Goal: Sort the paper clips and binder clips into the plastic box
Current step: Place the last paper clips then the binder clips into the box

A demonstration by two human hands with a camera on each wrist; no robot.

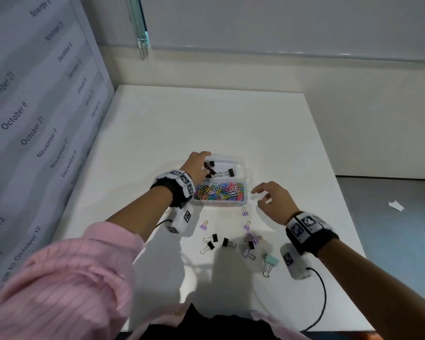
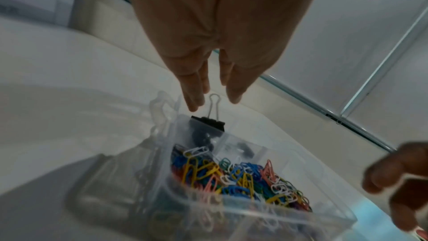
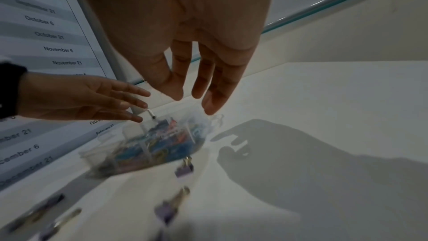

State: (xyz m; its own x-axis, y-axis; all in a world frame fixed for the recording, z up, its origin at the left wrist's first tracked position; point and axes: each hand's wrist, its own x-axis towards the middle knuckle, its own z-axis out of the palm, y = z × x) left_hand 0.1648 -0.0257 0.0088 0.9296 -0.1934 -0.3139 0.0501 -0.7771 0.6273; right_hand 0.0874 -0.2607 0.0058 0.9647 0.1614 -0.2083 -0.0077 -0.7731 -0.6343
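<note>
A clear plastic box [image 1: 246, 184] sits mid-table. Its near compartment holds several coloured paper clips [image 1: 221, 191]; its far one holds black binder clips [image 1: 228, 172]. My left hand [image 1: 205, 163] hovers over the far left corner with straight fingers. In the left wrist view a black binder clip [image 2: 208, 123] stands at the box's edge just under the left hand [image 2: 213, 103], apparently untouched. My right hand [image 1: 258, 198] hangs right of the box, fingers spread and holding nothing, as the right wrist view confirms for that hand [image 3: 192, 103]. Loose black clips [image 1: 212, 238], purple clips [image 1: 250, 241] and a mint clip [image 1: 270, 262] lie in front of the box.
A calendar panel [image 1: 34, 119] stands along the table's left side. The table's right edge [image 1: 341, 204] drops to a grey floor with a paper scrap [image 1: 395, 206]. A black cable [image 1: 323, 290] trails from my right wrist across the near table.
</note>
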